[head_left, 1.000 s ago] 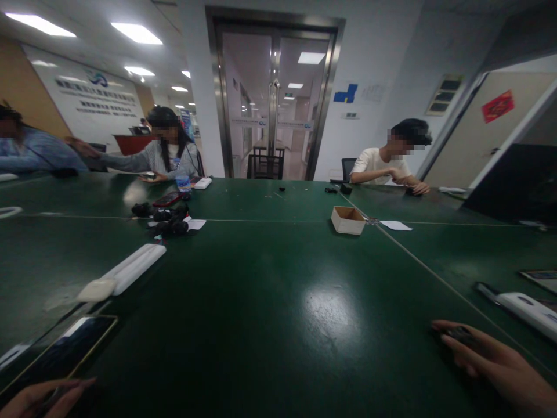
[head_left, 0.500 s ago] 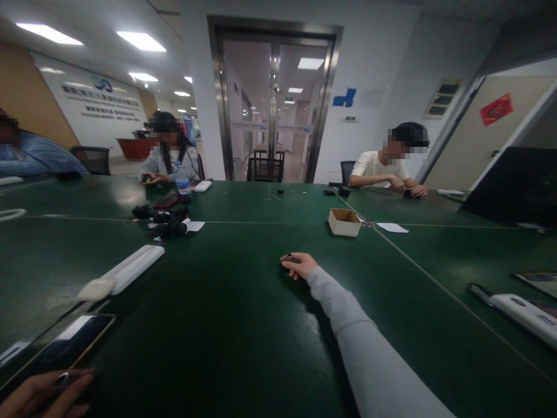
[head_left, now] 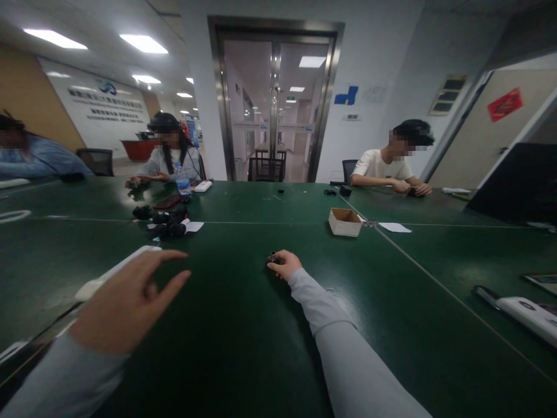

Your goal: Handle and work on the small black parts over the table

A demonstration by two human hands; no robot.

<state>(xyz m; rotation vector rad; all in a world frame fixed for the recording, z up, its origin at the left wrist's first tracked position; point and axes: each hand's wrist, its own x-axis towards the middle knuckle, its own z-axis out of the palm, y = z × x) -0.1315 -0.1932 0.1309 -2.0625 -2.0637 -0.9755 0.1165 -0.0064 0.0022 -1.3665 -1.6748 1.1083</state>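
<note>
My right hand (head_left: 288, 265) rests low over the green table, its fingers closed around a small dark object with a round metallic top (head_left: 272, 255). The object stands upright at the fingertips; its lower part is partly hidden by the fingers, and its kind is unclear. To the left, my left hand (head_left: 126, 302) hovers above the table, slightly blurred by motion. Its thumb and index finger are spread apart, pointing towards the small object, and nothing shows between them. Behind this hand lies a long white device (head_left: 130, 264), partly covered by it.
An open cardboard box (head_left: 344, 227) stands beyond my right hand, with white paper (head_left: 395, 227) beside it. Black gear (head_left: 167, 223) lies at the far left, near a water bottle (head_left: 183, 183). Another white device (head_left: 528, 316) is at right. Several people sit across the table.
My left hand has come up from the lower left corner towards the middle, its fingers now spread. My right hand has shifted slightly left, and the small object's top shows more clearly.
</note>
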